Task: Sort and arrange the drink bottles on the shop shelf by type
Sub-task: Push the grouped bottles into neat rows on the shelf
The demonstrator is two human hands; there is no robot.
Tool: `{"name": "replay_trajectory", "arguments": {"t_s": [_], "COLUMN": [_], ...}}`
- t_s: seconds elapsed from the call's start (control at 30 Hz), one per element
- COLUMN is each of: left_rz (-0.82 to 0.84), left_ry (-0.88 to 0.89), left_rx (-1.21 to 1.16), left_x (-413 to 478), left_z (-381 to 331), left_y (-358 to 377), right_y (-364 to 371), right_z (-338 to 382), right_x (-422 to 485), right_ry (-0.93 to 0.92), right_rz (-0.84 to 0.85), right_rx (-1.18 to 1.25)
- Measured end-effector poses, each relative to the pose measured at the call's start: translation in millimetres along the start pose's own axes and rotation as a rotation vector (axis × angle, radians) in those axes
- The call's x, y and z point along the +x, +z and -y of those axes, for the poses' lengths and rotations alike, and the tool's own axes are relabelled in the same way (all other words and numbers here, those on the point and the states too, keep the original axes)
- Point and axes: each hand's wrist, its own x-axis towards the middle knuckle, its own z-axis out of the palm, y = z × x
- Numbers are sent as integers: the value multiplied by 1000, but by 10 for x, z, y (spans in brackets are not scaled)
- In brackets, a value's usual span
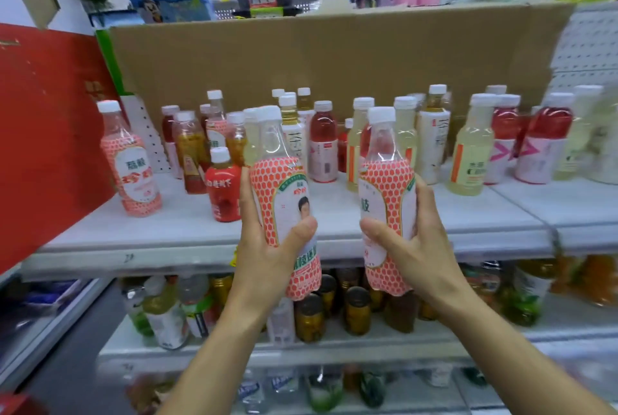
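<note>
At the centre of the frame, before the upper shelf point(468, 214), the left hand point(264, 257) and right hand point(414, 254) each hold a pink honeycomb-label bottle upright, the left bottle point(281, 187) and right bottle point(388, 187) side by side, fingers point(247, 200) wrapped round the labels, probably to check that they match. A matching bottle point(130, 167) stands at the shelf's left end, so the pair likely belongs beside it.

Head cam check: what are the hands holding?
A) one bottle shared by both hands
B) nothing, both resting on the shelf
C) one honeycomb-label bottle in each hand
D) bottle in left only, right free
C: the left hand grips one honeycomb-label bottle and the right hand grips a second honeycomb-label bottle, both held upright in front of the shelf.
</note>
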Motion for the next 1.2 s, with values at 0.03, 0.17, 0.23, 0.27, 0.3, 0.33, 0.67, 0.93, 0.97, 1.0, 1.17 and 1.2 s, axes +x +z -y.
{"name": "replay_trajectory", "arguments": {"t_s": [0.03,0.17,0.23,0.27,0.3,0.33,0.67,0.93,0.97,1.0,1.17,1.2], "left_rz": [10,38,49,61,76,91,288,488,511,531,607,621], "left_ry": [-4,-57,-88,-110,-130,-143,-214,-212,-225,-239,-267,-267], "left_rx": [-16,-47,-52,-60,-73,-85,-82,-129,-133,-137,-185,-187], "left_x": [-89,-453,-650,-745,-839,-924,-1426,-1478,-1478,-1477,-1401,-1372], "left_z": [-19,-101,-141,-160,-185,-207,-488,-444,-423,-410,-260,-245], "left_y": [140,725,1029,1177,1323,1464,2996,4411,4611,4810,5889,6111], "right_y": [-139,-741,-1056,-1213,-1368,-1518,-3063,-4268,-4432,-4594,-5454,-5631], "right_z": [-22,-74,-107,-131,-159,-187,-414,-846,-914,-980,-1372,-1445], "right_x": [-92,-438,-598,-668,-742,-812,-1237,-1396,-1396,-1384,-1195,-1134], "right_ry": [11,73,108,119,129,139,235,349,365,381,409,416], "right_rz": [-7,-6,7,9,7,3,-178,-367,-383,-400,-468,-479], "right_rx": [-4,-18,-19,-26,-39,-48,-111,-124,-127,-127,-163,-165]}}
